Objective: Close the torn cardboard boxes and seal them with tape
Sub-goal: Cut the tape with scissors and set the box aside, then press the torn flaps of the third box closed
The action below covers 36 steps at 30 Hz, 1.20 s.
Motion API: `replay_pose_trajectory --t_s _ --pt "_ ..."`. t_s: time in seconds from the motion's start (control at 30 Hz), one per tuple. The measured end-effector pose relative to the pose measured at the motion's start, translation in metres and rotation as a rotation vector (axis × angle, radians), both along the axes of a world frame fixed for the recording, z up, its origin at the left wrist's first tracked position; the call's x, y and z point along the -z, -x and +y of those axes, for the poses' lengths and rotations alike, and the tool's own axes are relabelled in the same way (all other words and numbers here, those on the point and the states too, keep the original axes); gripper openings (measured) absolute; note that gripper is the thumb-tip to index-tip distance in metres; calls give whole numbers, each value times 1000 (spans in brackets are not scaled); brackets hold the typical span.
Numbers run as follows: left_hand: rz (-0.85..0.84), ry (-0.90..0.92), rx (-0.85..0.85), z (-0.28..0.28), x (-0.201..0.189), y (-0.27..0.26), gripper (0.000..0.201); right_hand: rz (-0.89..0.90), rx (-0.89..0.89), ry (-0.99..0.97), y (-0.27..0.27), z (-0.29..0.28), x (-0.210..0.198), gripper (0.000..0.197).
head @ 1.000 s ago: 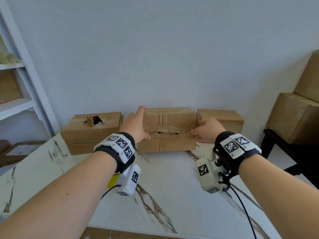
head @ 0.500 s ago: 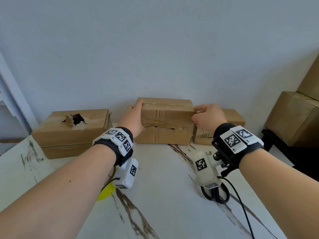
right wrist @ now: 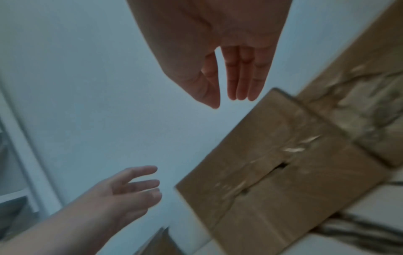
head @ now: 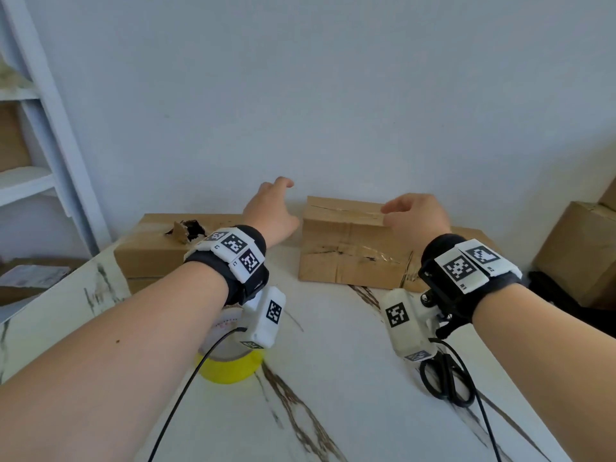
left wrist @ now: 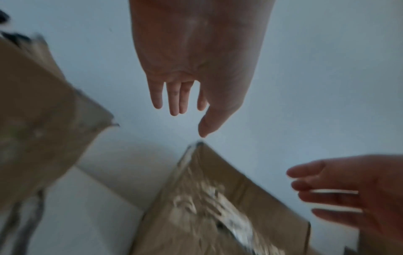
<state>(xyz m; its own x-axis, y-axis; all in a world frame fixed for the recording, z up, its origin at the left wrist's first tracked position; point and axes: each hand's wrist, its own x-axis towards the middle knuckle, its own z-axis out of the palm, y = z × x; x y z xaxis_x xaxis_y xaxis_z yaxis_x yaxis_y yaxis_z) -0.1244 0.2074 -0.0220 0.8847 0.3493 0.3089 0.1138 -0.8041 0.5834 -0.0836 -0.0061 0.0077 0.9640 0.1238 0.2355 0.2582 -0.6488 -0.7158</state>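
Observation:
A torn, tape-covered cardboard box [head: 346, 248] stands at the back of the marble table [head: 350, 395], with a jagged tear across its front. It also fills the lower part of the left wrist view [left wrist: 218, 207] and the right wrist view [right wrist: 283, 172]. My left hand [head: 271, 208] hovers just left of the box, fingers straight, holding nothing. My right hand [head: 413, 215] hangs over the box's right top edge, fingers relaxed and apart from it. A second box [head: 156, 245] with a ragged hole in its top lies at the left. Yellow tape roll [head: 230, 365] sits under my left wrist.
Black scissors [head: 446, 381] lie on the table below my right wrist. A third box [head: 473, 235] sits behind my right wrist. Larger cartons [head: 580, 251] stand at the right edge, white shelves [head: 40, 181] at the left. The wall is close behind the boxes.
Both hands have let go of the middle box and lifted off it, fingers now spread. The box stands turned with its torn face to the front.

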Motion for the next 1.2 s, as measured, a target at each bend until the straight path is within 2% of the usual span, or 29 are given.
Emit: replay_pose_trajectory --t_s 0.17,0.33,0.53,0.7,0.9,1.03,1.2 --pt "-105 198 -134 58 -14 35 65 54 -163 51 27 59 -6 22" --pt "-175 364 -281 114 -7 77 59 152 -290 105 48 117 5 20" --pt "-128 590 -399 159 18 106 59 355 -337 110 56 163 28 29" --pt "-36 758 -386 173 29 105 62 525 -322 36 56 178 38 39" --pt "55 914 -326 168 39 103 55 594 -325 -12 59 188 47 39" --pt "73 984 -314 168 45 103 74 623 -331 -60 61 191 47 36" --pt "22 1007 -310 160 34 109 58 639 -366 -136 66 187 41 31"
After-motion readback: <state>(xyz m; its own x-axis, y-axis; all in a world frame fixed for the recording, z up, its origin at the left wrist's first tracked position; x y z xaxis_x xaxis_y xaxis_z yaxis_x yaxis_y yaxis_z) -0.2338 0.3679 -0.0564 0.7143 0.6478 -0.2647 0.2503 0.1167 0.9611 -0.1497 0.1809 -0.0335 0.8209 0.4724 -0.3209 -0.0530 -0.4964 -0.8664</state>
